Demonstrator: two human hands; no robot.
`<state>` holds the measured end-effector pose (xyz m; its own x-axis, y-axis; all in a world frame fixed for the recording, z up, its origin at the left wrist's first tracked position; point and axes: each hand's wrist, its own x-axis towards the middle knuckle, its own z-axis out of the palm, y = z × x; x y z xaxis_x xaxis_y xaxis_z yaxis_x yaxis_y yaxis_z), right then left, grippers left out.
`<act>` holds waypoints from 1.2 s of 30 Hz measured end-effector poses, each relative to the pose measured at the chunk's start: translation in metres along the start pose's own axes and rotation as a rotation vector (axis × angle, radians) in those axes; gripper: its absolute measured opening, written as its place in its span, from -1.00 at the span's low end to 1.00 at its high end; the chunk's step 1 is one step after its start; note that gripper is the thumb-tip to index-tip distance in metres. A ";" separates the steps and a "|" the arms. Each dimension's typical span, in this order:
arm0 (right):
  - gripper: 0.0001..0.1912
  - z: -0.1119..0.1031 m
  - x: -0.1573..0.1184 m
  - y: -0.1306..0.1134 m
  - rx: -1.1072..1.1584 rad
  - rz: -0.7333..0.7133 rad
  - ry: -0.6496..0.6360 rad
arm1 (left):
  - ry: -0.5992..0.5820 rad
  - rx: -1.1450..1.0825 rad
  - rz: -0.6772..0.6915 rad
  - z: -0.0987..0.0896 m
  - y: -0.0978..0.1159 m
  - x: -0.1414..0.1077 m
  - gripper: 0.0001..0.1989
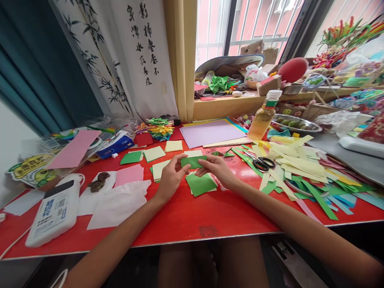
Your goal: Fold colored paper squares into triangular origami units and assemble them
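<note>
A small green paper (193, 162), seemingly folded to a narrow rectangle, is held up between both hands over the red table. Its left end is pinched by my left hand (174, 176), its right end by my right hand (217, 170). Just below them lies a stack of green squares (201, 185) with a pale sheet under it. Cream squares (154, 153), another cream stack (173, 146) and a green square (131, 157) lie left of and beyond my hands. Pink squares (129, 175) are to the left.
Black scissors (264, 163) and many paper strips (303, 164) spread at the right. A bottle (262, 118) stands behind them near a metal bowl (295, 123). Large lilac sheets (213, 133) lie at the back. A white device (55, 212) and tissue (118, 204) occupy the left.
</note>
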<state>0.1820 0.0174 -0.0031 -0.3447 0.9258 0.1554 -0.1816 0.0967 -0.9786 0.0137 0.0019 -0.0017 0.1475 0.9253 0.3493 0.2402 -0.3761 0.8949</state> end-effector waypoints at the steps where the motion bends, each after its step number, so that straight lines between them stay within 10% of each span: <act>1: -0.74 0.000 0.000 0.000 -0.004 0.003 0.000 | 0.002 -0.002 -0.003 0.000 0.000 0.000 -0.72; 26: -0.77 -0.001 0.001 0.005 0.006 -0.025 -0.024 | 0.019 0.031 -0.027 -0.001 0.001 0.000 -0.84; 31: -0.72 -0.001 0.003 0.005 0.147 0.108 0.022 | 0.081 0.372 0.238 -0.005 -0.003 -0.002 -0.88; 36: -0.68 0.002 0.002 0.002 0.266 0.268 -0.030 | -0.102 0.865 0.612 -0.005 -0.010 -0.002 -0.82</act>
<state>0.1793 0.0185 -0.0045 -0.4385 0.8938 -0.0934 -0.3129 -0.2493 -0.9165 0.0060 0.0044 -0.0098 0.5438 0.5739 0.6123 0.6922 -0.7192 0.0594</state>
